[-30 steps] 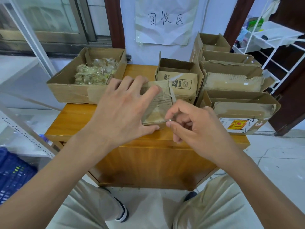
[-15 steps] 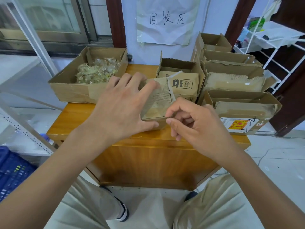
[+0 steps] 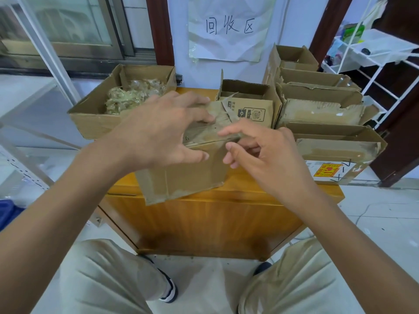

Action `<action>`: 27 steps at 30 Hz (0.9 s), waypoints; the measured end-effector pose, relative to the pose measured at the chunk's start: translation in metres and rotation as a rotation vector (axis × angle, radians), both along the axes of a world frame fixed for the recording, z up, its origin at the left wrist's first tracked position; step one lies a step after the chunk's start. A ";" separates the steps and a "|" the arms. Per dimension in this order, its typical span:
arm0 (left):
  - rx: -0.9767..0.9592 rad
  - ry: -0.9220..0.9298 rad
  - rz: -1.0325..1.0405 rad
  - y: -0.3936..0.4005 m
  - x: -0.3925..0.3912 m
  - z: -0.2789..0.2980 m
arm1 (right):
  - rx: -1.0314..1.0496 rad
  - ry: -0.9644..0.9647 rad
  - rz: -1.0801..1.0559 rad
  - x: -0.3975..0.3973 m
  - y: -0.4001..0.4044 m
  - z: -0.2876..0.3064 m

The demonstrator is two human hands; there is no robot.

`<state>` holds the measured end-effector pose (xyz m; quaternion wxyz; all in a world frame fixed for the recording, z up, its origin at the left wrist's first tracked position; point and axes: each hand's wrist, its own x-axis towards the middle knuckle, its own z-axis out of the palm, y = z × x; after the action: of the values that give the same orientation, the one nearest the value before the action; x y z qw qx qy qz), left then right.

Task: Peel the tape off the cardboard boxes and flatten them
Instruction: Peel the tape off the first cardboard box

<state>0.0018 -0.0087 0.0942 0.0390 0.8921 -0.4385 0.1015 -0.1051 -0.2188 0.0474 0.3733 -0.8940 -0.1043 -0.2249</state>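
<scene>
Box [image 3: 188,175] at cabinet [image 3: 204,220] front edge, long axis L-R. L hand [image 3: 156,134] grips top, fingers curled; R hand [image 3: 260,150] nearer tape [image 3: 204,132] end, fingers half-curled, pinch unclear.

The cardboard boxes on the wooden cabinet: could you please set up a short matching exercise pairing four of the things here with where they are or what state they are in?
Things:
1. box with crumpled tape
2. box in the hands
3. box with a yellow and red label
4. paper sign

Places or states:
A. on the wall behind the cabinet
B. at the cabinet's right front corner
C. at the front edge, gripped by the left hand, the right hand pinching at its top
D. at the cabinet's back left

Pairs: 1-D, 2-C, 3-B, 4-A
</scene>
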 end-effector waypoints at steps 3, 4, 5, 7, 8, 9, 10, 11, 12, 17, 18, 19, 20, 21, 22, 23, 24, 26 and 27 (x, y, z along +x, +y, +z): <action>-0.020 0.042 0.012 0.002 0.004 -0.002 | 0.052 -0.010 -0.001 0.004 0.001 0.000; -0.028 0.052 0.014 0.003 0.004 -0.003 | 0.058 -0.017 0.000 0.005 0.002 0.000; -0.035 0.060 0.015 0.004 0.005 -0.003 | 0.062 -0.019 0.002 0.005 0.003 0.000; -0.047 0.080 0.023 0.007 0.007 -0.005 | 0.069 -0.021 0.007 0.007 0.003 -0.003; -0.054 0.090 0.028 0.009 0.008 -0.006 | 0.066 -0.025 0.009 0.008 0.003 -0.005; -0.063 0.102 0.034 0.011 0.010 -0.007 | 0.064 -0.026 0.011 0.008 0.002 -0.006; -0.073 0.113 0.038 0.012 0.011 -0.008 | 0.072 -0.022 0.018 0.008 0.002 -0.007; -0.083 0.124 0.042 0.014 0.012 -0.009 | 0.093 -0.015 0.027 0.009 0.003 -0.008; -0.091 0.131 0.045 0.015 0.012 -0.010 | 0.124 -0.008 0.036 0.008 0.004 -0.008; -0.089 0.129 0.076 0.016 0.012 -0.015 | 0.273 -0.008 -0.031 0.010 0.023 -0.008; -0.091 0.127 0.078 0.016 0.012 -0.015 | 0.284 -0.013 -0.065 0.011 0.028 -0.009; -0.093 0.123 0.079 0.016 0.012 -0.016 | 0.284 -0.022 -0.093 0.013 0.032 -0.010; -0.091 0.119 0.078 0.016 0.012 -0.016 | 0.282 -0.029 -0.115 0.015 0.035 -0.011; -0.088 0.113 0.075 0.017 0.012 -0.016 | 0.280 -0.031 -0.132 0.016 0.038 -0.012; -0.084 0.108 0.072 0.017 0.012 -0.017 | 0.275 -0.029 -0.147 0.016 0.040 -0.012; -0.077 0.102 0.070 0.017 0.012 -0.016 | 0.270 -0.025 -0.160 0.016 0.041 -0.012; -0.067 0.096 0.071 0.017 0.012 -0.016 | 0.267 -0.026 -0.171 0.015 0.042 -0.012; -0.048 0.075 0.079 0.016 0.010 -0.016 | 0.257 -0.040 -0.197 0.012 0.045 -0.011; -0.043 0.062 0.084 0.015 0.008 -0.016 | 0.249 -0.046 -0.212 0.011 0.048 -0.010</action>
<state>0.0102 0.0066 0.0778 0.0673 0.9115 -0.3968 0.0846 -0.0944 -0.1712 0.0376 0.4527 -0.8414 0.0108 -0.2949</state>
